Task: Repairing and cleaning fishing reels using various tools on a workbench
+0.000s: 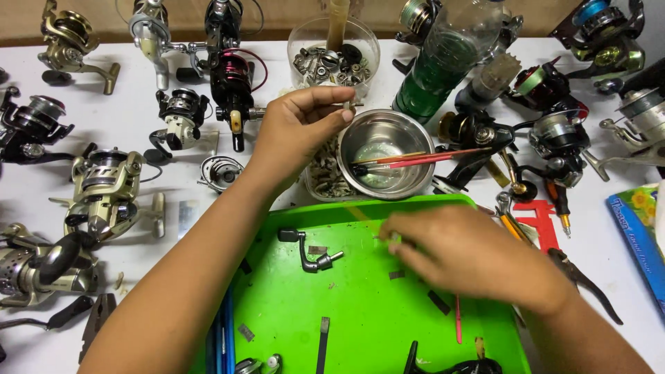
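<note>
Nearest the camera lay a green tray (pixel 325 318) on the white table (pixel 138 125). Blue tools (pixel 223 339) rested along its left edge, dark flat strips lay scattered over it, and a black reel handle (pixel 308 251) with a metal stub lay near its upper left.

The right hand (pixel 460 253) hovered over the tray's upper right part, blurred. Its fingers (pixel 398 235) were drawn together, pinching a small pale part (pixel 389 237) too blurred to identify, held just above the tray's surface.

Beyond the tray's far rim stood a steel bowl (pixel 385 154), with red and orange thin brushes (pixel 422 159) lying across it. A clear tub of small metal bits (pixel 325 176) sat just left of the bowl, partly hidden by the left hand.

The left hand (pixel 298 131) reached forward from the lower left, held above the bowl's left rim. Its fingers (pixel 332 111) were pressed together, thumb against fingertips, pinching a small metal pin (pixel 352 104) that pointed right, over the bowl's near-left edge.

To the right of the tray lay a red caliper (pixel 544 221) and dark pliers (pixel 585 284), with a blue booklet (pixel 641 228) at the edge.

Farther back, a clear round container (pixel 334 52) held bearings and small parts, and a green-tinted plastic bottle (pixel 450 59) stood tilted beside it. Fishing reels ringed the table: a gold-green reel (pixel 107 190) at left, a black and red reel (pixel 232 83) behind the left hand, and silver and red reels (pixel 557 131) at right.
</note>
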